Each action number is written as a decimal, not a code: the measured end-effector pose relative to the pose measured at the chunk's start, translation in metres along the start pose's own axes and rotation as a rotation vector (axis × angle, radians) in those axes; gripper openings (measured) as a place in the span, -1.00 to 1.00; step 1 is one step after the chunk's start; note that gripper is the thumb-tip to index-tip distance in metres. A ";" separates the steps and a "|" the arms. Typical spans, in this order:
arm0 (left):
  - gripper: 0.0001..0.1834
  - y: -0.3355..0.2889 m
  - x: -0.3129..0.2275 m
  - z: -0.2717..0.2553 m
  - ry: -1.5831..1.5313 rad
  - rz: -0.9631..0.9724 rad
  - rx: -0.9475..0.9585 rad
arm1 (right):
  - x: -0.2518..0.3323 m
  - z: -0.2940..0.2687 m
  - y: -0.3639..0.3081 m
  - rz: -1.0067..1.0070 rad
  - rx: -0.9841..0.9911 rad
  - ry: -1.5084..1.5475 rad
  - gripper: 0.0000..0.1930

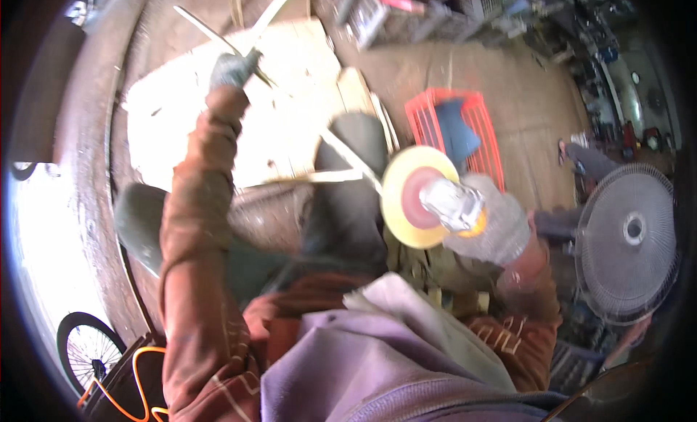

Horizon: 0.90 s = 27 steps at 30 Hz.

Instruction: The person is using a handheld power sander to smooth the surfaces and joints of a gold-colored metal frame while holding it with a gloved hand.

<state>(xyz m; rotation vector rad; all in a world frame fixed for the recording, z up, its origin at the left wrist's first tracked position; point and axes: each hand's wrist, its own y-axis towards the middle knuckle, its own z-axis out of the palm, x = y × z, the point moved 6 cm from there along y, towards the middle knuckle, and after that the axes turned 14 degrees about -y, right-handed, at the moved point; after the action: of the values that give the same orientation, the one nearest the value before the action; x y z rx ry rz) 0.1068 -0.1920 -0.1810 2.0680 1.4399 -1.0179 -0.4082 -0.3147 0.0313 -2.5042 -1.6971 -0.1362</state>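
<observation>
My right hand (492, 220), in a grey glove, grips an angle grinder (451, 204) by its silver and orange body. Its broad yellow disc (403, 179) with a pinkish centre faces left, close to the end of a thin pale strip (348, 155) that crosses my knee. Another pale strip (312, 178) meets that one at an angle. Out at the far left my gloved left hand (236, 68) is closed around a thin long strip (203, 27). A wider pale strip (274, 14) reaches away just beyond the fingers. Blur hides the finger details.
A pale, brightly lit board (290, 95) lies on the brown floor before me. Beyond the grinder stands a red plastic crate (485, 124) with blue cloth. A large fan (630, 248) stands at right, a bicycle wheel (91, 353) and orange cable (138, 371) at lower left.
</observation>
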 end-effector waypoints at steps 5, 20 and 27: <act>-0.26 -0.035 -0.081 -0.041 -0.010 0.138 0.065 | -0.061 0.025 -0.012 0.271 -0.187 0.879 -0.34; -0.56 -0.097 -0.105 -0.128 -0.182 0.670 -0.353 | -0.087 0.212 0.098 0.415 -0.510 1.892 -0.33; -0.22 -0.026 -0.015 -0.241 -1.393 0.268 -0.049 | -0.051 0.199 0.079 0.473 -0.389 1.760 -0.32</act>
<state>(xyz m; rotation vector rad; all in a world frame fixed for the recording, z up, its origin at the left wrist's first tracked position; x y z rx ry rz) 0.1589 -0.0248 -0.0125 0.9201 0.4143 -1.6930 -0.3520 -0.3620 -0.1760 -1.5227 -0.3009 -1.9231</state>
